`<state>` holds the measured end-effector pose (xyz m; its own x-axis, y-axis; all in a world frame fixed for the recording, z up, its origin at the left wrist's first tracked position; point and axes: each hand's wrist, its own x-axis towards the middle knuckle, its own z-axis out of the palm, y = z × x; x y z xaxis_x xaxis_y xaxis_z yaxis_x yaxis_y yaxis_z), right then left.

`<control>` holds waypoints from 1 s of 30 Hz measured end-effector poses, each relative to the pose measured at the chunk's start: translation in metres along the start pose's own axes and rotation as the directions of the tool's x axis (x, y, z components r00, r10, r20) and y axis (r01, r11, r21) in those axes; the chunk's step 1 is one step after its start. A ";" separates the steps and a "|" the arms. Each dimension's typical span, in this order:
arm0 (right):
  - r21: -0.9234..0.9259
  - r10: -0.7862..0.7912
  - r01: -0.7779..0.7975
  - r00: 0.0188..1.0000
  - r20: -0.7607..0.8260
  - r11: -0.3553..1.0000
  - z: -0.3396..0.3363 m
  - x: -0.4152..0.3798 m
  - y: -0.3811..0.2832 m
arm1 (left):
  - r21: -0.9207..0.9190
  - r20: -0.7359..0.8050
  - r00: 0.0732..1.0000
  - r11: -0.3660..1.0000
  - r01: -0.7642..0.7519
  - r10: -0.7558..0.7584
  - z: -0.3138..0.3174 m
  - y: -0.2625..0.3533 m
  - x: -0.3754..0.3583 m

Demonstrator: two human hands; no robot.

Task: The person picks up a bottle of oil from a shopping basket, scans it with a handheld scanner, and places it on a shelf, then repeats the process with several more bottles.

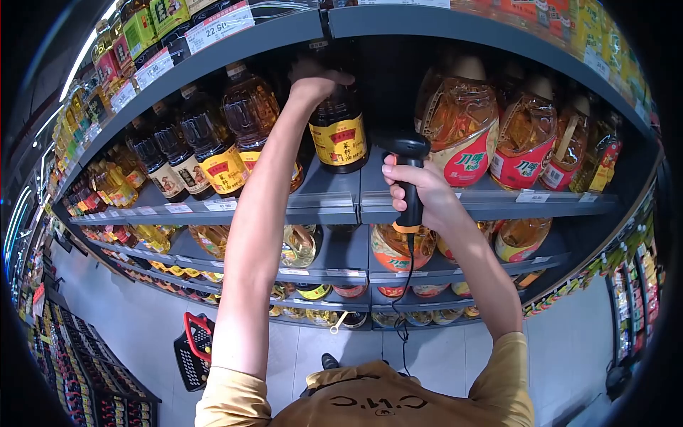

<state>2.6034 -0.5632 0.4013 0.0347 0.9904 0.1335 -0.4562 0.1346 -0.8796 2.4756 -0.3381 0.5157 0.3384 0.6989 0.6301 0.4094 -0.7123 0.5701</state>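
Note:
My left hand (pixel 316 77) reaches to the upper part of a dark oil bottle with a yellow and red label (pixel 338 142), which stands upright on the shelf. Its fingers lie in shadow around the bottle's neck and are hard to make out. In my right hand (pixel 420 188) is a black barcode scanner with an orange base (pixel 408 178), held by its handle in front of the shelf edge. The scanner's head is level with the bottle's label, to its right. A black cable (pixel 407 277) hangs from the handle.
Large oil bottles with red labels (pixel 462 135) stand right of the scanner. More dark bottles (pixel 213 153) line the shelf at left. The upper shelf edge (pixel 455 25) runs above my hands. A black and red basket (pixel 193 352) sits on the floor at lower left.

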 end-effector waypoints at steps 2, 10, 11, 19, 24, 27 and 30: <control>-0.005 0.014 -0.014 1.000 -0.010 1.000 0.000 0.001 0.000 | -0.159 0.077 0.994 0.984 0.085 -0.074 -0.004 0.000 0.002; -0.004 0.021 -0.022 0.999 -0.029 1.000 -0.002 -0.002 -0.001 | -0.241 0.135 0.990 0.968 0.072 -0.040 -0.015 0.004 -0.002; -0.009 0.017 -0.017 0.999 -0.029 1.000 -0.002 -0.002 -0.002 | -0.223 0.128 0.991 0.972 0.076 -0.048 -0.016 0.006 -0.004; -0.026 0.001 0.000 0.999 0.033 1.000 0.004 0.002 0.000 | -0.055 -0.065 0.990 0.990 -0.128 0.124 0.008 -0.033 0.012; -0.049 -0.028 0.030 0.999 0.043 0.998 0.010 0.004 0.001 | -0.125 -0.010 0.987 0.979 -0.161 0.161 0.001 -0.029 0.001; -0.050 -0.023 0.024 0.999 0.032 0.998 0.007 0.008 0.003 | -0.232 0.007 0.988 0.961 -0.151 0.157 0.000 -0.025 -0.005; -0.046 -0.012 0.013 1.000 0.022 0.999 0.009 0.009 0.003 | -0.201 -0.013 0.988 0.967 -0.156 0.157 0.000 -0.027 -0.002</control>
<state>2.5942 -0.5539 0.4038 0.0203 0.9878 0.1546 -0.4141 0.1491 -0.8980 2.4641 -0.3208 0.4989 0.3873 0.5776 0.7186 0.1724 -0.8111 0.5590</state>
